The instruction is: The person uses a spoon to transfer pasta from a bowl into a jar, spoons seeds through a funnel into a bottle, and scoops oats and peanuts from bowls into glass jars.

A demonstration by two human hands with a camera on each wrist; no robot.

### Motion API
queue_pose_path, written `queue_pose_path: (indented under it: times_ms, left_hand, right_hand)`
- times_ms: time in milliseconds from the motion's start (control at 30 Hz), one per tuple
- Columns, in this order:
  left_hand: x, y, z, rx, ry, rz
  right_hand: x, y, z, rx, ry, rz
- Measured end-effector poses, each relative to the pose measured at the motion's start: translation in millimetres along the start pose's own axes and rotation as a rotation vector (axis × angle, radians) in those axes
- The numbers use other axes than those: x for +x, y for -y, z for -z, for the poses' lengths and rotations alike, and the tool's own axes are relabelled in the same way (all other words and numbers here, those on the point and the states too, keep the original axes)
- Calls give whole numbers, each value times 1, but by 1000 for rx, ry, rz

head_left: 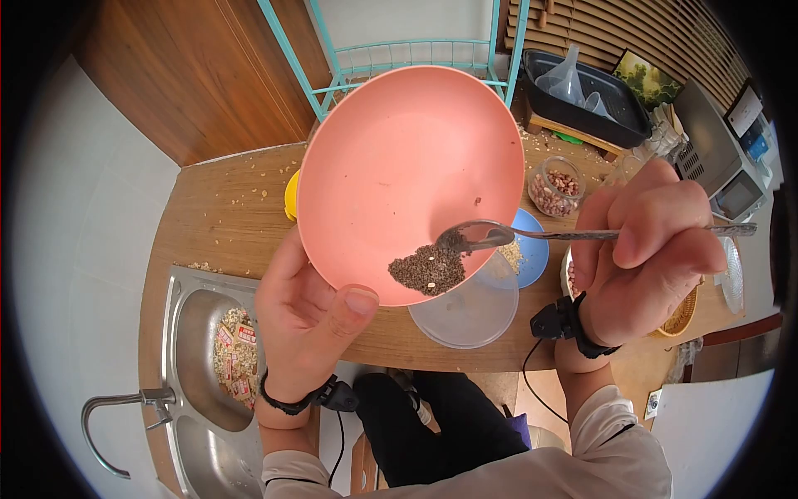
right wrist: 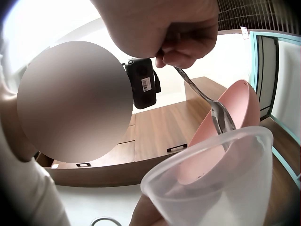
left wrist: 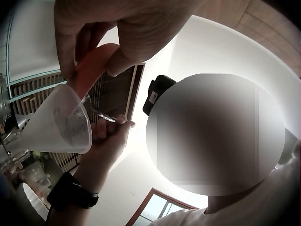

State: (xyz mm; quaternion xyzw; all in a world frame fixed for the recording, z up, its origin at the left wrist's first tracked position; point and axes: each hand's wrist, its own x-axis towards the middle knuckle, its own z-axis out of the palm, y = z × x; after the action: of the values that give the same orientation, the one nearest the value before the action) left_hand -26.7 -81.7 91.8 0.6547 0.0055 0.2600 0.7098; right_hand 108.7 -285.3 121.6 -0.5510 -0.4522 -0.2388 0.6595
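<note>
My left hand point(head_left: 307, 333) grips the rim of a pink bowl point(head_left: 399, 150), thumb over the near edge, and the bowl tilts steeply. A heap of small dark seeds point(head_left: 424, 273) with a few pale flecks lies at its lower edge. Between curled fingers, my right hand point(head_left: 652, 241) holds a metal spoon point(head_left: 557, 234), whose head reaches into the bowl at the seeds. Beneath the bowl's lower rim is a translucent plastic funnel point(head_left: 465, 320), wide mouth upward; the right wrist view shows the bowl and spoon tip over that mouth.
A blue plate point(head_left: 534, 249) with pale flakes sits behind the funnel. Farther back stand a glass jar point(head_left: 555, 187) of reddish nuts and a black tray point(head_left: 586, 100) with clear funnels. At left, the sink point(head_left: 189, 333) holds flakes and small packets. A microwave point(head_left: 723, 158) stands right.
</note>
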Motion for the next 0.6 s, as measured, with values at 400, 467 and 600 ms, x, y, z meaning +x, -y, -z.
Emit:
queue_pose_path:
  times_ms: [400, 467, 600]
  left_hand:
    - [-1, 1, -1, 13, -2, -3]
    - [-1, 1, 0, 17, -2, 1]
    - [-2, 2, 1, 45, -5, -9]
  right_hand:
    - [1, -3, 0, 301, 5, 96]
    - [2, 2, 2, 320, 27, 49]
    - [2, 3, 5, 333, 35, -4]
